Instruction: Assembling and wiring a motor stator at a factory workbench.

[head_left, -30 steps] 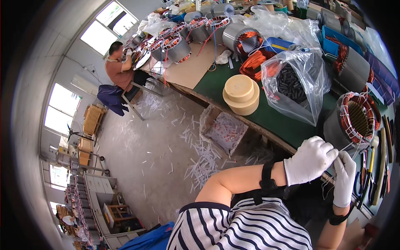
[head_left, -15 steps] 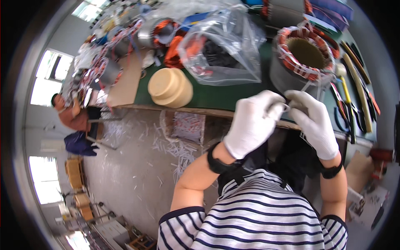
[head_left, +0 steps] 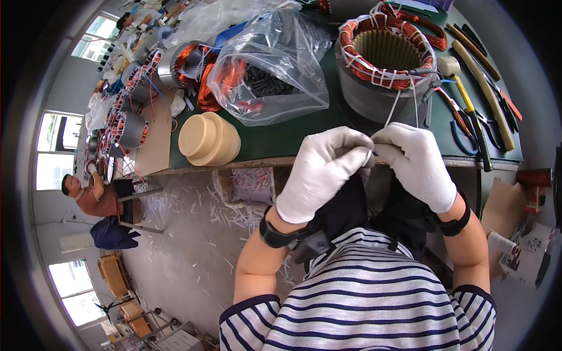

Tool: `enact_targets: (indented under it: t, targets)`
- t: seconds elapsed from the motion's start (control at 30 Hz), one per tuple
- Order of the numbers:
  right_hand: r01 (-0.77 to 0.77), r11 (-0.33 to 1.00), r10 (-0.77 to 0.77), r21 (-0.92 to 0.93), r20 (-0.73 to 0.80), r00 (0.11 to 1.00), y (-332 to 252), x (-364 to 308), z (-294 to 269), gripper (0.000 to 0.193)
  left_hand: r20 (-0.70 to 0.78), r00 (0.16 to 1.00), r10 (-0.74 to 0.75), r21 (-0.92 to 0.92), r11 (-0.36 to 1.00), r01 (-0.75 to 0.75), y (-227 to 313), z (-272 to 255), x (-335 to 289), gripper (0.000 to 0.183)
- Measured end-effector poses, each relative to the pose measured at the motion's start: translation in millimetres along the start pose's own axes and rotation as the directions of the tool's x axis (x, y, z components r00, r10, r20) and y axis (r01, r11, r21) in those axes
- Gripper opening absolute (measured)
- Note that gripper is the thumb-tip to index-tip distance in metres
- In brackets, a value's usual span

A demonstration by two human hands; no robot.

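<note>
A grey cylindrical motor stator (head_left: 369, 93) stands upright at the table's edge. White lacing binds its ring of copper windings (head_left: 350, 51). From the near side of that ring, two strands of white cord (head_left: 416, 104) run down taut toward my gloved hands. My left hand (head_left: 319, 175) is closed in a pinch, thumb against fingers. Its fingertips meet those of my right hand (head_left: 417, 167), also pinched, just in front of the table edge. Both seem to grip the cord, though the fingers hide most of it there. A dark sleeved lead (head_left: 422, 71) sticks out at the ring's right.
A cream plastic stepped cylinder (head_left: 213, 140) and a clear bag (head_left: 281, 96) of black pieces lie left of the stator. To the right are a yellow-handled mallet (head_left: 468, 99), pliers (head_left: 462, 137) and wooden sticks (head_left: 486, 93). A scrap box (head_left: 252, 186) is below; a person (head_left: 93, 196) sits far left.
My view has shifted, so the stator and bag appear further left. Both hands have drawn slightly back from the stator, and the two cord strands now show stretched between it and my fingers.
</note>
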State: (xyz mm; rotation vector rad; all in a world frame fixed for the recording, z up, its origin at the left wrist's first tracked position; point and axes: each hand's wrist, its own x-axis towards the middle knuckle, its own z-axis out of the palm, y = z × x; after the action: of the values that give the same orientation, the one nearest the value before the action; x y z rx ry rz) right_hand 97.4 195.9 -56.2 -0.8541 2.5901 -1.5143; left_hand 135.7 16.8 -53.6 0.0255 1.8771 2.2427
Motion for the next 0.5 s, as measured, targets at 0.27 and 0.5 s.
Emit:
enact_targets:
  t: [0.27, 0.5]
  targets:
    - [-0.002, 0.997, 0.004, 0.083, -0.021, 1.0, -5, -5, 3, 0.011, 0.184, 0.981, -0.063, -0.516, 0.843, 0.151, -32, -8, 1, 0.015]
    - [-0.104, 0.986, 0.106, 0.132, -0.01, 0.994, 5, -7, -4, 0.01, 0.275, 0.961, -0.031, -0.674, 0.706, 0.215, -31, -2, -5, 0.013]
